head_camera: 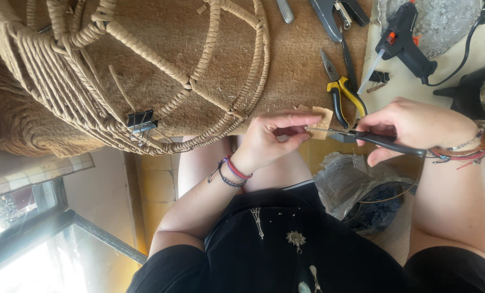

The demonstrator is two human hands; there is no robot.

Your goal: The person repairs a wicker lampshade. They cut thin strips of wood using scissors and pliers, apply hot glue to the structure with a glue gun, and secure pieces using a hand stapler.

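My left hand [272, 135] pinches a small tan scrap [323, 121] between thumb and fingers, just off the edge of the burlap-covered table [297, 59]. My right hand [411, 126] grips black-handled scissors [381, 141], whose thin metal blades point left and meet the scrap. Both wrists wear cord bracelets. The two hands are held above my lap, close together.
A big woven rope frame [145, 70] lies on the burlap, with a black binder clip [142, 120] on its rim. Yellow-handled pliers [343, 92], a grey hand tool [337, 13] and a black glue gun [404, 40] on crumpled foil lie beyond my hands. A plastic-lined bin [362, 195] stands below.
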